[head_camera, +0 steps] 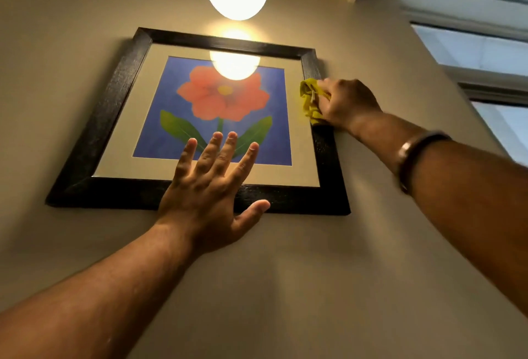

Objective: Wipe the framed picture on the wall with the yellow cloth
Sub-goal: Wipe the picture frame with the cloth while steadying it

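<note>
Your left hand (213, 187), nearest you, lies spread flat over the lower edge of the framed picture (200, 118), bracing it to the wall (285, 287). Up and to the right, your right hand (347, 105) bunches the yellow cloth (310, 100) against the frame's right side, whose length runs down from there. No containers are visible.

The black frame (94, 118) borders a cream mat and a blue picture (171, 95) of a red, yellow-centred flower with green leaves; the cloth (308, 98) is yellow.
</note>
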